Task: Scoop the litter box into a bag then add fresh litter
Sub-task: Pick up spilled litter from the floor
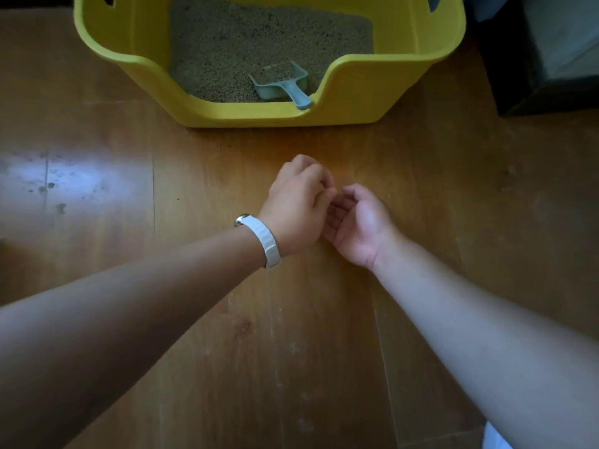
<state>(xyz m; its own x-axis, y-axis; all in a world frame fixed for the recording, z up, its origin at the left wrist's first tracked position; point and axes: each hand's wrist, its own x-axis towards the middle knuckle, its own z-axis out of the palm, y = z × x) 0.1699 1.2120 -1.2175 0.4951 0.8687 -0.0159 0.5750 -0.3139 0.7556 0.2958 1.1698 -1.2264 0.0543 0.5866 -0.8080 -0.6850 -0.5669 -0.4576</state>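
Touching together, left hand (296, 204) curled knuckles-up, right hand (358, 223) cupped palm-up

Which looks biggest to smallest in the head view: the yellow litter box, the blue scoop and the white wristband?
1. yellow litter box, largest by far, though the top edge cuts it off
2. blue scoop
3. white wristband, smallest, even though it is nearer the camera

Both my forearms were stretched forward, wrists close together. My left hand (296, 202) was curled, knuckles up, touching the loosely cupped, palm-up fingers of my right hand (359, 226).
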